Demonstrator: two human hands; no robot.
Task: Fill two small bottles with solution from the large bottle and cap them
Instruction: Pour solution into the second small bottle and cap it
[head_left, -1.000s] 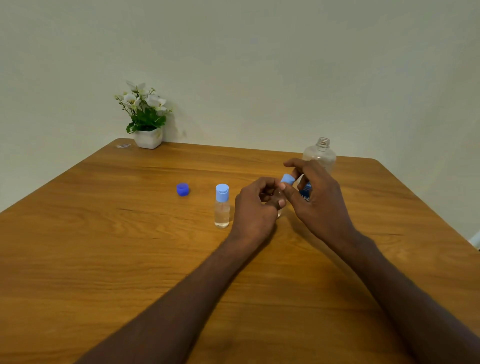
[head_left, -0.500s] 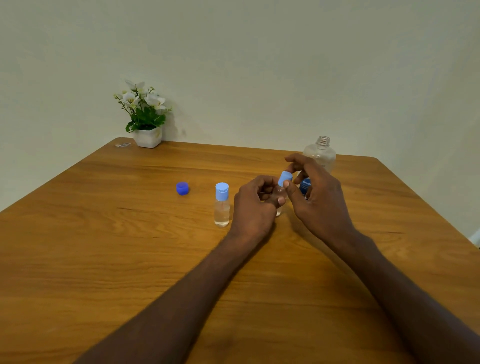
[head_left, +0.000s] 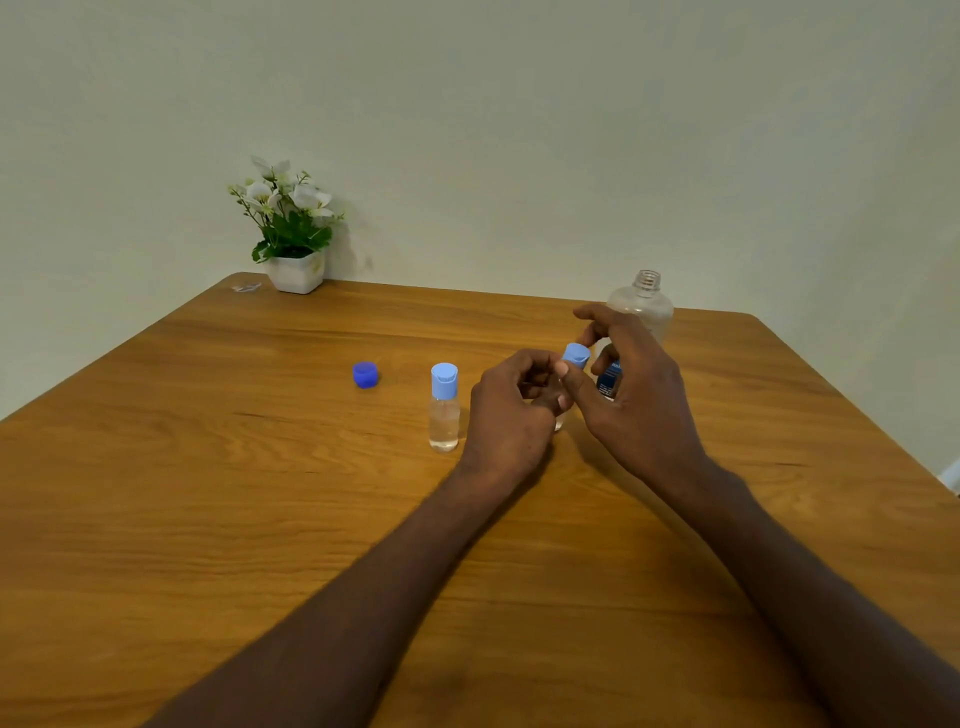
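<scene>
I see both hands meeting just right of the middle of the wooden table (head_left: 208, 519). My left hand (head_left: 511, 415) is curled around the second small bottle (head_left: 559, 422), which is almost wholly hidden behind the fingers; only a sliver of clear plastic shows near the table surface, so I cannot tell how full it is. My right hand (head_left: 636, 395) pinches a light blue flip cap (head_left: 576, 355) between thumb and fingers, held tilted above the left hand, right where the hidden bottle's neck should be. Whether the cap is seated on the neck or just over it I cannot tell.

Just left of my left hand stands the first small bottle (head_left: 444, 410), upright, holding clear liquid and already closed with its own light blue cap. Further left, apart from it, a dark blue screw cap (head_left: 365, 374) lies on the table.

Behind my right hand stands the large bottle (head_left: 644, 306), clear and upright, its threaded neck uncapped; part of its dark blue label shows between my fingers. At the far left corner of the table, against the wall, sits a white pot of white flowers (head_left: 291, 234), with a small clear scrap (head_left: 247, 287) beside it that I cannot identify.
</scene>
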